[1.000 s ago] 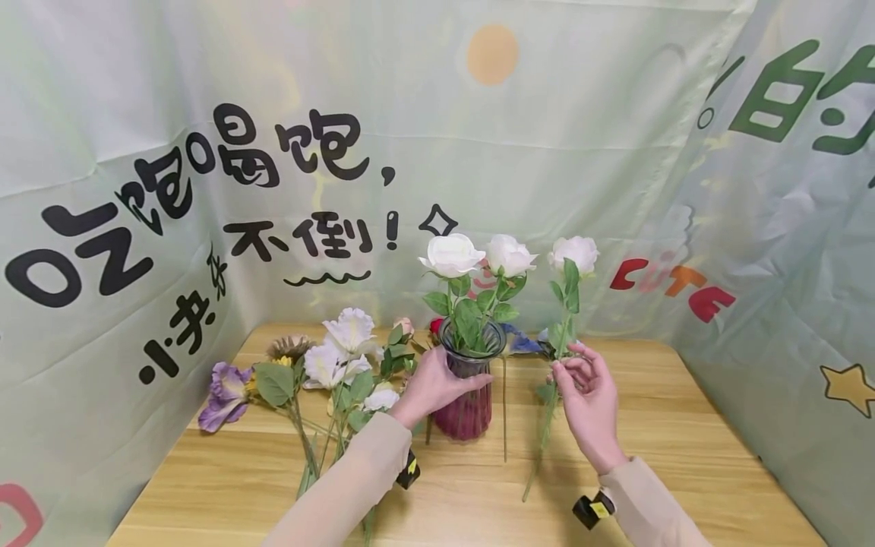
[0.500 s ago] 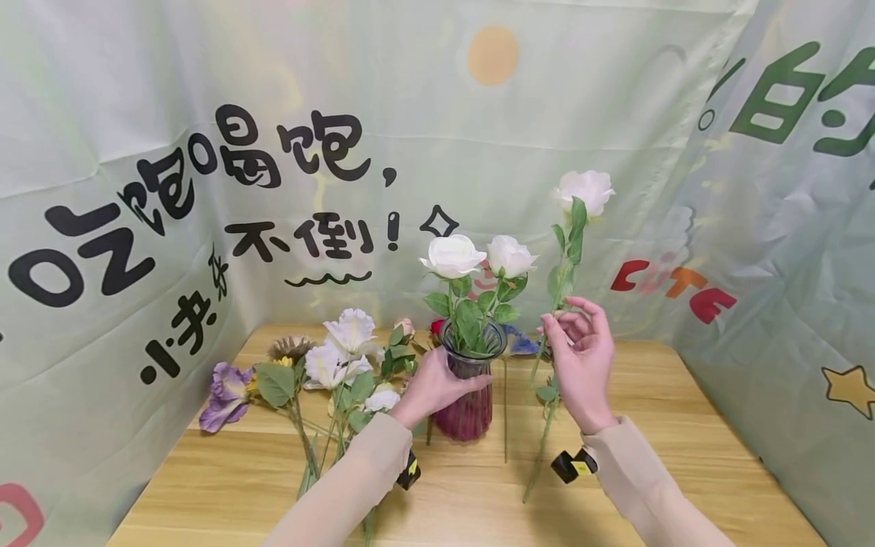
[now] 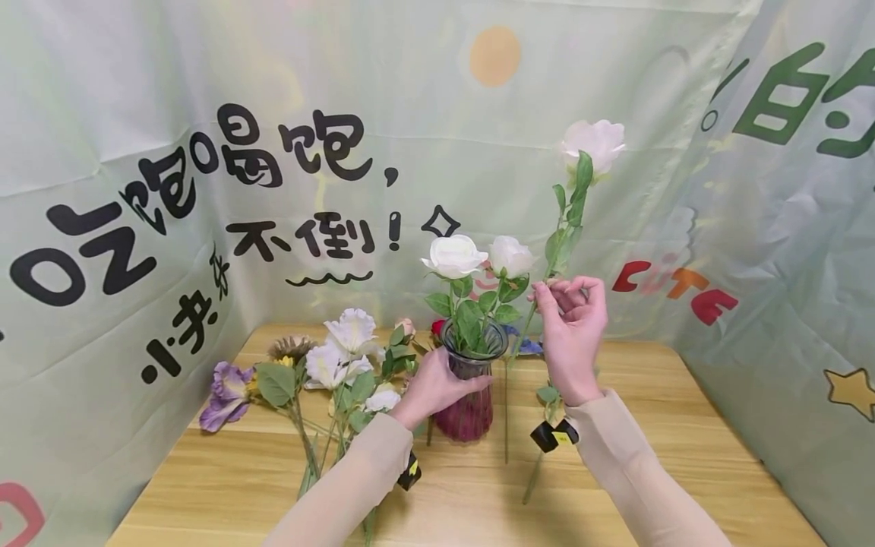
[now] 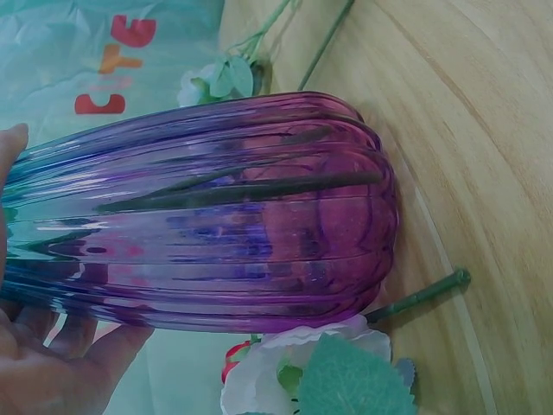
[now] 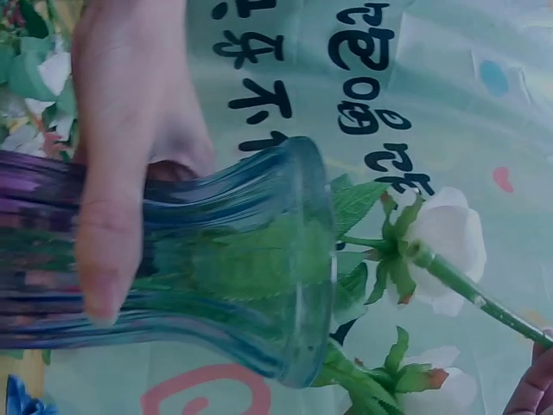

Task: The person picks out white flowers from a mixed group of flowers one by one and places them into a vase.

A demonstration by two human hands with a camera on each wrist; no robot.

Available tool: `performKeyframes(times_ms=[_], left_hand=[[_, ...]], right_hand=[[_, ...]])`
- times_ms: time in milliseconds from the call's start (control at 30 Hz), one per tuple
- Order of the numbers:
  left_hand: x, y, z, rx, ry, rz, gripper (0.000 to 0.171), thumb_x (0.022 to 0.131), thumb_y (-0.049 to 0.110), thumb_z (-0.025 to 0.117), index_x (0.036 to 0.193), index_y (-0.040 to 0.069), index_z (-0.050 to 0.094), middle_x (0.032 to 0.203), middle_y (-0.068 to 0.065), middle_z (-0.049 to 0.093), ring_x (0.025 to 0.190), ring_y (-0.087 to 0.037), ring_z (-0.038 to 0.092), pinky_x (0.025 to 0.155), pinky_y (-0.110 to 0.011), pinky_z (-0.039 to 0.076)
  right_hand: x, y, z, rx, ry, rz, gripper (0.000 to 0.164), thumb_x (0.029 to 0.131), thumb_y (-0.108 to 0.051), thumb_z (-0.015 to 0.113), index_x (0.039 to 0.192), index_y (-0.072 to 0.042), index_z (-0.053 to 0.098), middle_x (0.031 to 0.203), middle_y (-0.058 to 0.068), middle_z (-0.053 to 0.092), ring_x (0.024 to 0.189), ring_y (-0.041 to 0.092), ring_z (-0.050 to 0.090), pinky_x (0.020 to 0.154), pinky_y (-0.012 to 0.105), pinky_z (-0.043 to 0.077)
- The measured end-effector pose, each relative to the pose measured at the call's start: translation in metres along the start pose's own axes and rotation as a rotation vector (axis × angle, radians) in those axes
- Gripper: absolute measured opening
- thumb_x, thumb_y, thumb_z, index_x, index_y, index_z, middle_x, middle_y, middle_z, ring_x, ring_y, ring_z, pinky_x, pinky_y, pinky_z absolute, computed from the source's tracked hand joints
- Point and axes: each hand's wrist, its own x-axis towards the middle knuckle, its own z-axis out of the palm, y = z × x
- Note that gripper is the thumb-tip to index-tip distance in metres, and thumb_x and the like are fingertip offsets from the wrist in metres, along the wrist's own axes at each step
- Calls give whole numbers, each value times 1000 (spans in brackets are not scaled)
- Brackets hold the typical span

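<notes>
The glass vase [image 3: 465, 422], ribbed and shading from purple-pink to clear blue-green, stands upright on the wooden table. My left hand [image 3: 437, 387] grips it below the flared rim, thumb across the front. Two white roses [image 3: 454, 256] with green leaves rise from its mouth. To the right, my right hand [image 3: 576, 334] pinches the stem of a third white rose [image 3: 593, 144], its bloom high above the others. In the right wrist view the cut end of that stem [image 5: 484, 298] points toward the vase's opening, outside it. Dark stems [image 4: 251, 190] show through the glass in the left wrist view.
Left of the vase lie several artificial flowers, among them a purple one [image 3: 225, 395] and white ones [image 3: 335, 353]. Behind the vase lies a blue flower [image 3: 529, 346]. Another leafy stem [image 3: 533, 475] lies under my right wrist. Printed cloth walls [image 3: 383, 61] surround the table [image 3: 198, 471].
My right hand has lifted the third white rose off the table area and moved slightly left, bringing its stem end up near the vase. The left hand and vase have stayed put.
</notes>
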Motion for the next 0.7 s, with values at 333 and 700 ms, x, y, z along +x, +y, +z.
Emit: performKeyframes(times_ms=[333,700], left_hand=[[1,0,0,26,12,19,64,70,52,77,122,20,57,107,6,65,99,-10,61,85,-32,51],[2,-2,2,49,34,19,62,69,45,81,121,19,58,107,3,66,99,-11,61,86,-30,50]], right_hand=[[8,6,8,28,60,-55,27,86,4,63,84,-1,36,86,15,60,81,30,65,74,25,55],[0,23,9,-151,-21,-145,31,86,2,65,83,13,37,83,22,63,75,21,65,61,19,49]])
